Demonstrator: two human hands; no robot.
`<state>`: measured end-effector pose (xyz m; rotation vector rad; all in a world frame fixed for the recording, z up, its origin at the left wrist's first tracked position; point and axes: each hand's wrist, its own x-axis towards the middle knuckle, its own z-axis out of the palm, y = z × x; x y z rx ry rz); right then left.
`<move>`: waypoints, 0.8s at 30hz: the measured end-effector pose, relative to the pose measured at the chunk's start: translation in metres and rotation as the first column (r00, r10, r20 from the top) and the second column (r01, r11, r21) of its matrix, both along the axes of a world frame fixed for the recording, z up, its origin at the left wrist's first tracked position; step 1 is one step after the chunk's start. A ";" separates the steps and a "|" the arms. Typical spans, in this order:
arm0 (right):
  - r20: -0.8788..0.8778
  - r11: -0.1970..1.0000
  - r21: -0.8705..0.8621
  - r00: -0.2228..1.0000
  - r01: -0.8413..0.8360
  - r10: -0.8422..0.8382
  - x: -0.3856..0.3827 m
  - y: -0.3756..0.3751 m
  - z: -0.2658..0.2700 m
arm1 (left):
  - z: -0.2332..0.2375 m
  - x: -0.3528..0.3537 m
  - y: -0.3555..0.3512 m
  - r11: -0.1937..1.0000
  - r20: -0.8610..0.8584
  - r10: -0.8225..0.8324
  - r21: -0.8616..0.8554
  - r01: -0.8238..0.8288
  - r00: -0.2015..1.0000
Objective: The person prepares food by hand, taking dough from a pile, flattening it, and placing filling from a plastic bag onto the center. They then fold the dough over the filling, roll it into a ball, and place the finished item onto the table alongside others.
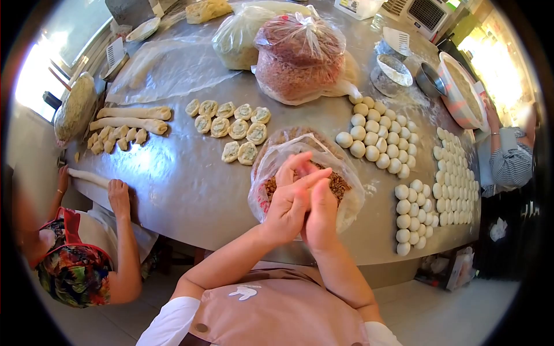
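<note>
Above an open plastic bag [353, 209] of brown crumbly filling [339, 185], my two hands are brought together. My left hand [288, 202] has its fingers stretched up and across my right hand [321, 216], whose fingers are pressed close together. Whether anything lies between the palms is hidden. To the left of the bag are flat dough rounds with pale filling [237, 129]. Round white dough balls [372, 138] stand in rows to the right, with more balls [412, 222] nearer the front edge.
Large tied bags of red filling [300, 60] and pale green filling [238, 43] stand behind. Dough rolls [130, 123] and small dough pieces [109, 140] lie left. A person [86, 254] holds a dough strip [88, 176]; another person [511, 150] stands right, near a large basin [461, 89].
</note>
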<state>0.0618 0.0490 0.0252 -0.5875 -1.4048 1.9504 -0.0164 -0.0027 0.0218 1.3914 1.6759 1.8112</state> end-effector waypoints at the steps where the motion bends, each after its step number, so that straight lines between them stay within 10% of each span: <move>1: 0.038 1.000 -0.013 0.999 -0.016 0.017 -0.001 0.000 0.000 | 0.002 -0.002 0.001 1.000 -0.067 -0.015 -0.006 0.014 0.998; 5: 0.316 0.967 0.223 0.930 0.121 -0.189 0.004 0.009 0.010 | -0.006 0.010 -0.002 0.997 0.058 0.066 -0.046 -0.063 0.996; 9: 0.080 0.704 0.664 0.912 0.252 -0.402 0.003 0.023 -0.002 | 0.003 0.002 0.004 0.994 0.612 -0.099 0.025 0.106 0.785; 12: 0.079 0.618 0.781 0.968 0.089 -0.240 -0.001 0.018 0.001 | -0.009 0.006 0.011 0.980 0.769 -0.115 -0.018 0.201 0.628; 13: 0.016 0.511 0.856 0.983 0.082 -0.184 -0.006 0.019 -0.004 | -0.038 0.004 0.009 0.986 0.605 -0.124 -0.016 0.168 0.786; 14: 0.239 0.634 0.769 0.958 -0.087 -0.159 -0.003 0.020 -0.008 | -0.021 0.001 0.007 0.952 0.597 -0.257 0.020 0.306 0.760; 17: 0.132 0.742 0.650 0.937 0.163 -0.323 -0.009 0.041 0.002 | -0.001 0.013 -0.008 0.949 0.567 -0.201 -0.090 0.303 0.798; 20: 0.169 0.657 0.752 0.945 0.061 -0.281 -0.012 0.042 0.003 | 0.010 0.012 -0.003 0.949 0.895 -0.153 0.014 0.316 0.419; 24: 0.038 0.730 0.684 0.999 -0.001 -0.034 -0.008 0.017 0.019 | 0.009 0.013 0.004 0.986 0.836 -0.150 0.085 0.145 0.528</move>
